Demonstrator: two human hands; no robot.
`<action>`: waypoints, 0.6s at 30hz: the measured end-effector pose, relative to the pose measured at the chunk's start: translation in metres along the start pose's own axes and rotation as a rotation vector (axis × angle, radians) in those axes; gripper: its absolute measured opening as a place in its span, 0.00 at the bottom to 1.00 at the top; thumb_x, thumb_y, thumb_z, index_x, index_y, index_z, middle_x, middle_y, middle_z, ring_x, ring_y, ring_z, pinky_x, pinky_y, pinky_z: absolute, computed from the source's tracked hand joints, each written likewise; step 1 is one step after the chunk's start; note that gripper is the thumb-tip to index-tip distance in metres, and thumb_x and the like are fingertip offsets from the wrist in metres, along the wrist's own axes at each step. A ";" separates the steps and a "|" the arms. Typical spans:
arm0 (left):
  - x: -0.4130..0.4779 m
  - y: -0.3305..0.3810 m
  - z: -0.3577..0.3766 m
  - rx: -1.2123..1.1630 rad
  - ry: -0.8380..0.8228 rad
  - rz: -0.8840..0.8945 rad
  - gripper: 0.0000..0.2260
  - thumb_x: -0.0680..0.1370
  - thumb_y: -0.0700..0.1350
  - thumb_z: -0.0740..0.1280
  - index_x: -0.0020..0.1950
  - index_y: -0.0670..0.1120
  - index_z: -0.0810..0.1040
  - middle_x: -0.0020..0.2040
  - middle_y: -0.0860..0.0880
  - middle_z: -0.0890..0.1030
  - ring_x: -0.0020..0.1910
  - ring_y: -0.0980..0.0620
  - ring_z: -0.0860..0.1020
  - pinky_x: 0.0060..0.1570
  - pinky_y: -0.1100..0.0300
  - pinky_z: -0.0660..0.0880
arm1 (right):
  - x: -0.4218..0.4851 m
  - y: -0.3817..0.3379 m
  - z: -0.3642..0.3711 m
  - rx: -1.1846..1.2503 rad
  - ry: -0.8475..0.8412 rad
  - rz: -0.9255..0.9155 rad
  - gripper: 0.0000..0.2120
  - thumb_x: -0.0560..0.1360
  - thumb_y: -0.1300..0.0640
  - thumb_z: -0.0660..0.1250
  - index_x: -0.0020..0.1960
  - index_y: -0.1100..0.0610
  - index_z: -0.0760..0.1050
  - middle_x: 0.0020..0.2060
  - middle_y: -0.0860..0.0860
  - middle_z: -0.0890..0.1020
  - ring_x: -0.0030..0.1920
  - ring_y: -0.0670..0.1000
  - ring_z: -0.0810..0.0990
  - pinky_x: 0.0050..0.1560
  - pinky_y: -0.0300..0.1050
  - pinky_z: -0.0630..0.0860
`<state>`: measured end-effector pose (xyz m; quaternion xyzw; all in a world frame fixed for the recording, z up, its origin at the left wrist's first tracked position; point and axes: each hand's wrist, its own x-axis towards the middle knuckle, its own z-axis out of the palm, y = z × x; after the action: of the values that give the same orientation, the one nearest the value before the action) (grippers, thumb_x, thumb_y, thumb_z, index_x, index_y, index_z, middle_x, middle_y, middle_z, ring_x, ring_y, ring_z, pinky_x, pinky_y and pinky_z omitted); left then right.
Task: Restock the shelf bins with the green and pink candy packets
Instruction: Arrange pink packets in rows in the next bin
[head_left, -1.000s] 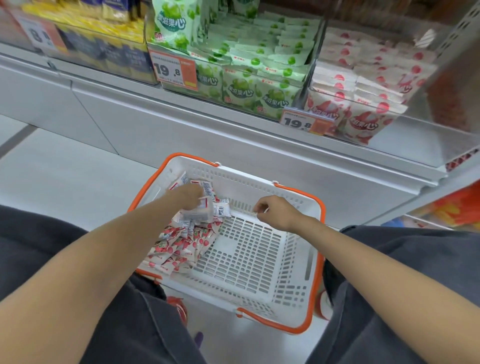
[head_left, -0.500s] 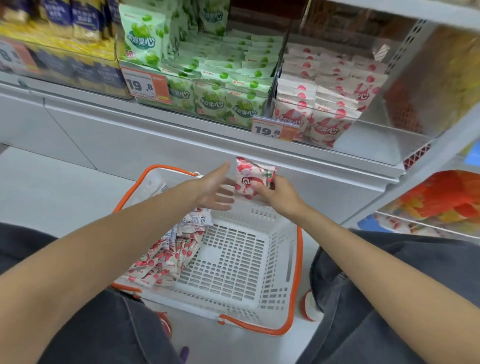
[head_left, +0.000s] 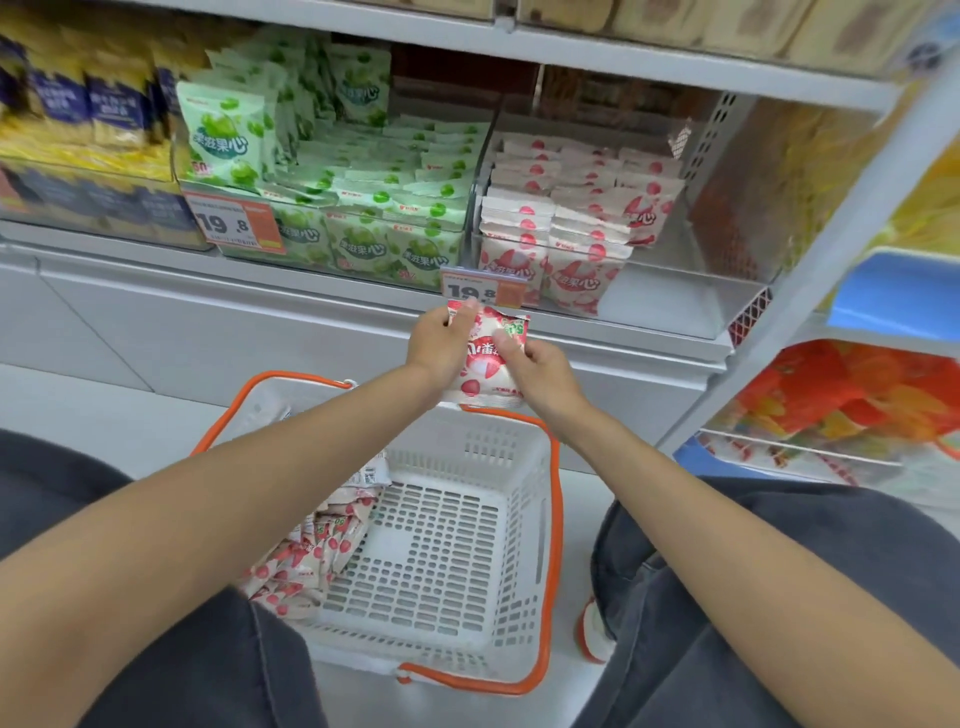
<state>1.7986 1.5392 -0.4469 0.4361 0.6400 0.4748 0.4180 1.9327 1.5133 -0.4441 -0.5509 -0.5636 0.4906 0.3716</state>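
The left forearm crossed the basket (head_left: 556, 519) and hid most of its near-left corner, so only part of the pile of pink packets (head_left: 306, 551) lying along its left side showed. How deep that pile went could not be told. The top shelf was cut off by the frame edge, and the goods on the racks at far right were a blur of orange and yellow. The lower edge of the pink bin's price tag (head_left: 475, 291) was covered by fingertips and by the held packet's top. The print on that packet was partly under the thumbs and could not be read whole.

Both grips were clamped on one pink candy packet (head_left: 485, 364), held upright in the air above the basket's far rim and just below the shelf edge. The left grip (head_left: 441, 343) pinched its upper left side, thumb on the front and fingers behind. The right grip (head_left: 535, 364) pinched its right side, thumb pressed on the face near a green mark.

Above, the pink bin (head_left: 571, 218) held rows of matching packets, with bare floor at its right end. Beside it on the left, the green bin (head_left: 363, 208) was packed with green packets behind its own price tag (head_left: 234, 223). The basket stood on the floor between the person's knees, a shoe (head_left: 592, 634) to its right.
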 end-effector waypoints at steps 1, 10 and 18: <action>0.002 0.004 -0.001 0.018 0.014 0.017 0.13 0.81 0.52 0.63 0.43 0.45 0.78 0.42 0.45 0.82 0.43 0.45 0.80 0.45 0.55 0.75 | 0.000 -0.004 -0.005 0.045 -0.073 0.022 0.11 0.78 0.52 0.67 0.45 0.60 0.78 0.32 0.50 0.80 0.29 0.44 0.77 0.31 0.36 0.71; -0.007 0.011 -0.025 0.166 -0.290 0.102 0.05 0.78 0.41 0.70 0.49 0.40 0.83 0.37 0.50 0.81 0.34 0.59 0.76 0.34 0.69 0.74 | 0.005 -0.025 -0.044 -0.417 -0.217 -0.040 0.15 0.69 0.51 0.78 0.51 0.56 0.80 0.39 0.51 0.85 0.37 0.47 0.84 0.36 0.41 0.79; -0.010 0.026 -0.024 -0.269 -0.160 -0.208 0.08 0.82 0.39 0.62 0.43 0.43 0.75 0.39 0.46 0.80 0.31 0.57 0.79 0.34 0.67 0.78 | 0.014 -0.037 -0.051 0.232 0.000 0.066 0.19 0.69 0.68 0.75 0.57 0.59 0.76 0.45 0.54 0.83 0.40 0.51 0.83 0.43 0.44 0.82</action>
<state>1.7832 1.5281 -0.4152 0.3441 0.5772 0.4741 0.5689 1.9706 1.5377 -0.3982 -0.5223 -0.4848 0.5645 0.4165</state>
